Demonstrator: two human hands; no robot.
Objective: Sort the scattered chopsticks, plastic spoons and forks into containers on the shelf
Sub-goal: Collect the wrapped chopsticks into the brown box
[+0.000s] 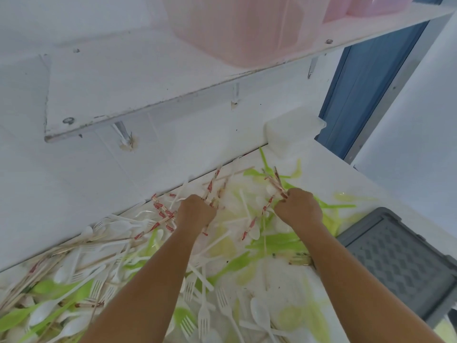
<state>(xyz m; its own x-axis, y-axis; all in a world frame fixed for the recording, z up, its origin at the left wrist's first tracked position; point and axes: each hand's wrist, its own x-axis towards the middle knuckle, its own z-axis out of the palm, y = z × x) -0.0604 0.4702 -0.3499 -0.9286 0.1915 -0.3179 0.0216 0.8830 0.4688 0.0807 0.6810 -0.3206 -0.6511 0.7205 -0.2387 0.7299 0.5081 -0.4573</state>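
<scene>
**Everything Placed Around the Cutlery Pile**

The cutlery pile (pixel 222 256) of chopsticks (pixel 160 211), spoons (pixel 259 315) and forks (pixel 204 318) spreads over the counter (pixel 358 179), back to the wall (pixel 74 181). Above and behind the pile, a shelf (pixel 148 82) juts from that wall. It carries a container (pixel 235 26) over the pile's middle and a second container (pixel 366 6) over its right end. A box (pixel 294 129) sits behind the pile's right end, and a crate (pixel 400 263) lies to the pile's right. On the pile's far half, the left hand (pixel 195 211) and right hand (pixel 299 206) each grip chopsticks.

The shelf (pixel 148 78) overhangs the littered counter (pixel 333 169); a grey crate (pixel 400 263) crowds its right.
</scene>
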